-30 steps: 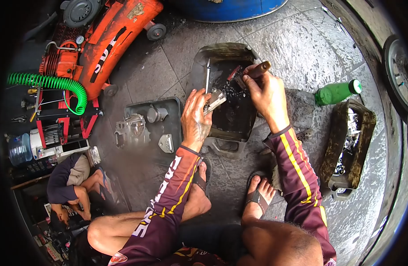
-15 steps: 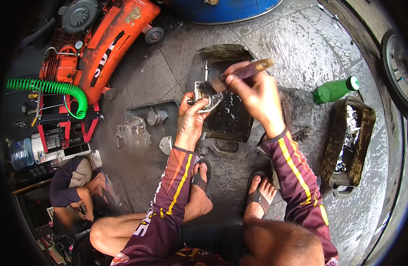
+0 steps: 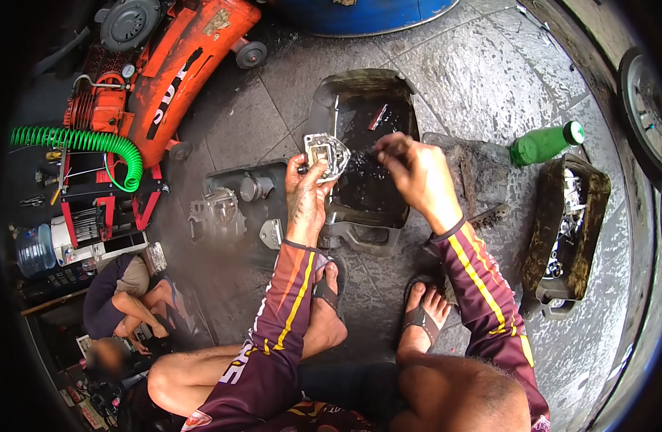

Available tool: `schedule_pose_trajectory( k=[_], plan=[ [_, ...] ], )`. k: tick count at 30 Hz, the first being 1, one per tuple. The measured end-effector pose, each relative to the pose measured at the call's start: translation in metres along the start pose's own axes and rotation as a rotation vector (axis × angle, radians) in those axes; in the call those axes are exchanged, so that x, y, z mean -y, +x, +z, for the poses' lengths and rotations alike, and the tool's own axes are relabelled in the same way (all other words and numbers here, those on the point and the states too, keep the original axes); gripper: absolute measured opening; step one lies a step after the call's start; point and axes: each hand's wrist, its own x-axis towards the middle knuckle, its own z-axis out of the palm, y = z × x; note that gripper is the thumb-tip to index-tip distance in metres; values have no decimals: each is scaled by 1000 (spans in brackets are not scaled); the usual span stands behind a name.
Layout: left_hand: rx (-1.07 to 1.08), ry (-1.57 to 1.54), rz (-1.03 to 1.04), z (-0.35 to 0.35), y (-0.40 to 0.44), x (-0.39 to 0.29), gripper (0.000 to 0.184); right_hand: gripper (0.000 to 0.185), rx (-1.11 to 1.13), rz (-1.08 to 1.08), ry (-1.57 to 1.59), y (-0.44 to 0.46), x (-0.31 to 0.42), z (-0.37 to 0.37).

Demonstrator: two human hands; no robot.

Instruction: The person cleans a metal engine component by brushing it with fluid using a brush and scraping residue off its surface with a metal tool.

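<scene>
My left hand (image 3: 307,198) grips a light grey cast-metal engine cover (image 3: 329,153), its hollow side turned up. The thumb lies over the inside of the part. Just to the right, my right hand (image 3: 422,173) hovers over a black pan (image 3: 378,237) with fingers drawn together. Its fingertips are blurred, so whatever they may hold cannot be made out; no brush handle shows above the hand. Dark liquid with pale glints covers the pan's bottom, where a small red and white object (image 3: 378,117) lies.
Left of the pan, a dark tray (image 3: 279,173) holds a piston (image 3: 255,188) and a metal casing (image 3: 217,216). A green bottle (image 3: 543,145) and a second pan of parts (image 3: 596,194) stand right. An orange compressor (image 3: 180,79) is upper left. Another person (image 3: 108,302) crouches lower left.
The brush that my right hand worked against the metal cover no longer shows. My right hand has moved slightly down, away from the cover, which is now tilted more openly to view.
</scene>
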Motion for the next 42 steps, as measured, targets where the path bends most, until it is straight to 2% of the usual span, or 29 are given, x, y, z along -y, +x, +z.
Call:
schedule_pose_trajectory(
  k=[2, 3, 6, 10, 13, 14, 16, 17, 18, 20, 22, 26, 28, 32, 34, 36, 37, 42],
  plan=[
    [24, -57, 15, 5, -1, -4, 28, 16, 89, -243, -23, -9, -5, 7],
    [22, -57, 20, 8, -2, -8, 28, 20, 162, -275, -81, -16, -8, 11],
    [58, -81, 35, 13, -4, -20, 26, 26, 320, -268, -105, -30, -11, 16],
    [92, -104, 109, 18, -5, -25, 26, 28, 303, -297, -134, -34, -8, 11],
    [127, -93, 129, 21, -9, -28, 25, 31, 109, -146, 76, -31, 13, -2],
    [130, -95, 123, 21, -9, -29, 25, 25, 43, -60, 113, -32, 18, -5],
    [94, -117, 45, 25, -11, -30, 21, 18, -74, -28, 186, -38, 25, -12],
    [150, -83, 39, 17, -9, -26, 21, 17, -105, 4, 239, -47, 25, -16],
    [140, -173, -19, 19, -11, -28, 24, 15, -139, 34, 285, -57, 25, -21],
    [35, -227, -139, 11, -5, -24, 32, 16, -221, 16, 240, -80, 24, -37],
    [4, -289, -185, 9, -4, -24, 35, 15, -374, 148, 272, -107, 11, -55],
    [-43, -216, -153, 6, -4, -26, 38, 17, -659, 351, 247, -160, -31, -95],
    [-59, -220, -148, 11, -7, -28, 38, 15, -621, 434, 205, -180, -49, -105],
    [-62, -187, -209, 12, -5, -26, 38, 13, -292, 523, -75, -192, -50, -99],
    [-62, -179, -210, 22, -10, -29, 38, 15, -140, 359, -204, -181, -40, -93],
    [-39, -181, -198, 22, -11, -30, 36, 17, -46, 323, -202, -167, -35, -92],
    [-39, -181, -192, 24, -11, -31, 36, 17, -46, 318, -199, -161, -33, -91],
    [-2, -241, -155, 25, -15, -31, 37, 15, -353, 397, -44, -134, -48, -93]
  ],
)
